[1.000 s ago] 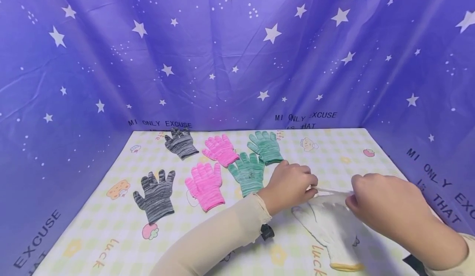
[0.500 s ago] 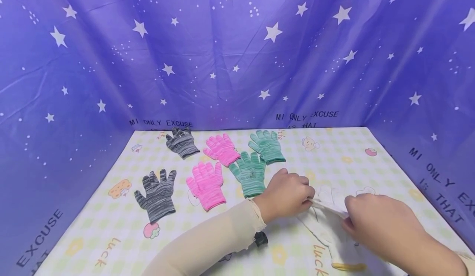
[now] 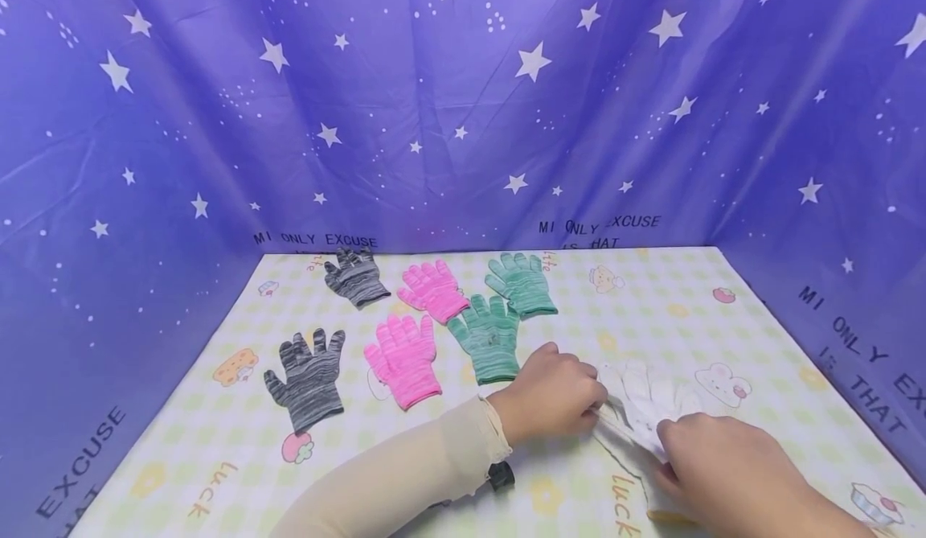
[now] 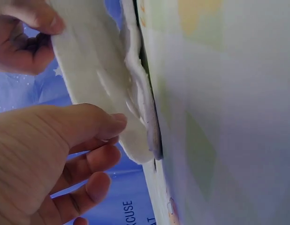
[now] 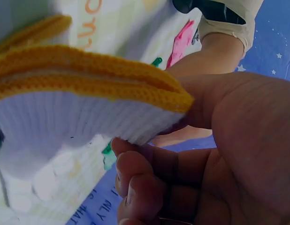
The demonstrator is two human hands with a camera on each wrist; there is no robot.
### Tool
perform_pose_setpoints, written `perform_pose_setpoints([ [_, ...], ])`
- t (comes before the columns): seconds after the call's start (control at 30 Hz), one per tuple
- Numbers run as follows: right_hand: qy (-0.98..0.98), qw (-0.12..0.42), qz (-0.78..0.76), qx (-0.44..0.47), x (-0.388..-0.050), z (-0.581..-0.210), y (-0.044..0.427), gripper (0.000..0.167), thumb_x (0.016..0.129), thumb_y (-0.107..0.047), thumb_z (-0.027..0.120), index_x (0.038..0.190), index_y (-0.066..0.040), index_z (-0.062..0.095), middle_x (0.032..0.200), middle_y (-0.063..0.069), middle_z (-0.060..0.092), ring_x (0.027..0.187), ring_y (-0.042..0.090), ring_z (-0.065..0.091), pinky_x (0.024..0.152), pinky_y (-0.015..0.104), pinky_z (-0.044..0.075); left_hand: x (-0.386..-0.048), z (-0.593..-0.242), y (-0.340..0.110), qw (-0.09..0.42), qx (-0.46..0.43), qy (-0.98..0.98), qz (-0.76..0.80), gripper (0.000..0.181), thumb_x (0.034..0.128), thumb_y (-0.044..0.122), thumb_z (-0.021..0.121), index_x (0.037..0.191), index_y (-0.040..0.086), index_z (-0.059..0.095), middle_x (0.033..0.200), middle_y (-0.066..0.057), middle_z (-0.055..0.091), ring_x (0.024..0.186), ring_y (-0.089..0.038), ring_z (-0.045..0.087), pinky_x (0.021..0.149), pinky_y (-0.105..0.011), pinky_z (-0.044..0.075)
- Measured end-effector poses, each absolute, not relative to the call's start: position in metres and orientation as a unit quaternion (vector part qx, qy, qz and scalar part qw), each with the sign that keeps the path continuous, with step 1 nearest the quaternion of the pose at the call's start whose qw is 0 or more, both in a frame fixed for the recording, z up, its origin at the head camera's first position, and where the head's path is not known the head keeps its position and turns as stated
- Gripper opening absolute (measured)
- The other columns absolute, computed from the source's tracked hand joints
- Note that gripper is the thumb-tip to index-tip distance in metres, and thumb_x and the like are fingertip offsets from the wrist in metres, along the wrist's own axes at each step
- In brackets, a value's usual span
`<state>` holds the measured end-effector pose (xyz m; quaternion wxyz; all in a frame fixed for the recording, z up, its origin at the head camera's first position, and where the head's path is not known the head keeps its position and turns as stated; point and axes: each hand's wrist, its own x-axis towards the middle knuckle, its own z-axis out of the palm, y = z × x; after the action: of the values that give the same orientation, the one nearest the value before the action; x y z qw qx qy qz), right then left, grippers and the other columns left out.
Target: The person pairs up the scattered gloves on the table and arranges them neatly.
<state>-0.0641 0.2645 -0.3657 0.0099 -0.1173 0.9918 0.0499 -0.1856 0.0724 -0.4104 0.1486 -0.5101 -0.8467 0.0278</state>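
Observation:
A white knit glove (image 3: 625,429) with a yellow cuff edge (image 5: 103,68) is stretched between my two hands. My left hand (image 3: 557,393) pinches one end of it between thumb and fingertips, as the left wrist view shows on the glove (image 4: 91,70). With thumb and fingers, my right hand (image 3: 731,466) pinches the cuff end; in the right wrist view the ribbed white knit (image 5: 51,112) hangs from that hand (image 5: 182,173). Under it a second white glove (image 3: 644,385) lies flat on the table, its yellow cuff (image 3: 665,515) partly hidden by my right hand.
Left of my hands, two green gloves (image 3: 488,341), two pink gloves (image 3: 403,361) and two dark grey gloves (image 3: 307,381) lie spread on the checked tablecloth (image 3: 181,409). A purple star-patterned curtain (image 3: 434,104) surrounds the table's back and sides.
Both hands have come down and nearer with the held white glove, the right hand the most. The finger end of the lower glove has come into view behind them. The coloured gloves stay put.

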Motion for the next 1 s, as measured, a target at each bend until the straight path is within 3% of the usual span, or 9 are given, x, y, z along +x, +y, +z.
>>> perform_pose_setpoints([
  [0.23, 0.992, 0.046, 0.037, -0.115, -0.064, -0.379, 0.262, 0.034, 0.078, -0.034, 0.082, 0.071, -0.022, 0.051, 0.064, -0.009, 0.044, 0.057, 0.013, 0.039, 0.053, 0.034, 0.037, -0.183, -0.414, 0.074, 0.108, -0.509, -0.852, 0.049, 0.024, 0.0864, 0.043, 0.077, 0.073, 0.036, 0.058, 0.075, 0.02, 0.056, 0.064, -0.005, 0.047, 0.063, -0.031, 0.03],
  [0.7, 0.992, 0.05, 0.02, -0.111, -0.064, -0.392, 0.259, 0.035, 0.076, -0.03, 0.079, 0.067, -0.025, 0.046, 0.061, -0.011, 0.041, 0.054, 0.011, 0.036, 0.053, 0.032, 0.034, -0.186, -0.413, 0.075, 0.126, -0.503, -0.854, 0.055, 0.017, 0.0859, 0.042, 0.076, 0.078, 0.036, 0.062, 0.076, 0.018, 0.056, 0.067, -0.006, 0.049, 0.066, -0.031, 0.033],
  [1.0, 0.989, 0.111, -0.031, -0.088, -0.066, -0.4, 0.257, 0.037, 0.081, -0.035, 0.08, 0.065, -0.026, 0.048, 0.058, -0.012, 0.044, 0.052, 0.009, 0.04, 0.054, 0.031, 0.036, -0.184, -0.414, 0.073, 0.095, -0.502, -0.858, 0.057, 0.031, 0.0839, 0.037, 0.078, 0.067, 0.032, 0.052, 0.068, 0.018, 0.051, 0.061, -0.004, 0.045, 0.065, -0.032, 0.034],
])
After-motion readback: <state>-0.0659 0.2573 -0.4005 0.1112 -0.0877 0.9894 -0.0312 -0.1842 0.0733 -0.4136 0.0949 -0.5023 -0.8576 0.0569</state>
